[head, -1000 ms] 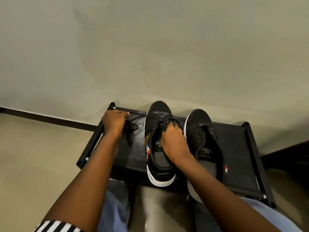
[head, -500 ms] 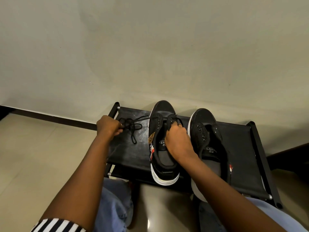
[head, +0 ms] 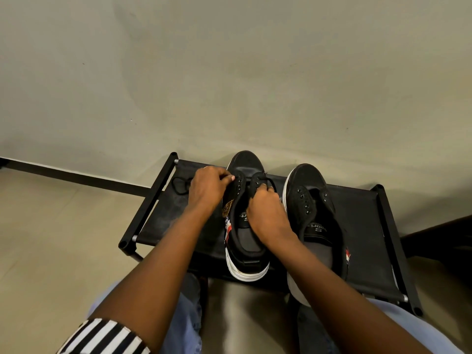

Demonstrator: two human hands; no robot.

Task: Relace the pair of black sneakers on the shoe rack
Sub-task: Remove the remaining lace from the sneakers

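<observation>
**Shoe rack** [head: 362, 221]: low shelf of black fabric on a black tube frame, standing against a pale wall [head: 229, 72] on a beige floor [head: 51, 238]. Both sneakers stand on it, toes to the wall.

**First sneaker** [head: 246, 162]: black upper, white sole, coloured patch on its left side. It stands near the middle of the shelf with its heel at the near edge. Both hands are on its eyelet flaps.

**Second sneaker** [head: 306, 180]: same make, just to the right of the first and close beside it. Its eyelets show bare and its heel overhangs the near edge. The right forearm crosses above its heel.

**Lace** [head: 245, 178]: black cord. One span runs straight across between the frontmost eyelets of the first sneaker. The slack lies in a loose loop at the shelf's far left end, beyond the left hand.

**Left hand** [head: 207, 190]: fingers curled, thumb and fingertip pinching the lace at the left flap's front eyelet.

**Right hand** [head: 265, 210]: fingers curled down over the right eyelet flap, gripping it (whether they also trap the lace end cannot be told, as the knuckles hide it).

**Striped sleeve** [head: 102, 335]: black and white, on the left upper arm.

**Jeans** [head: 184, 325]: light blue, at the near edge below the rack.
</observation>
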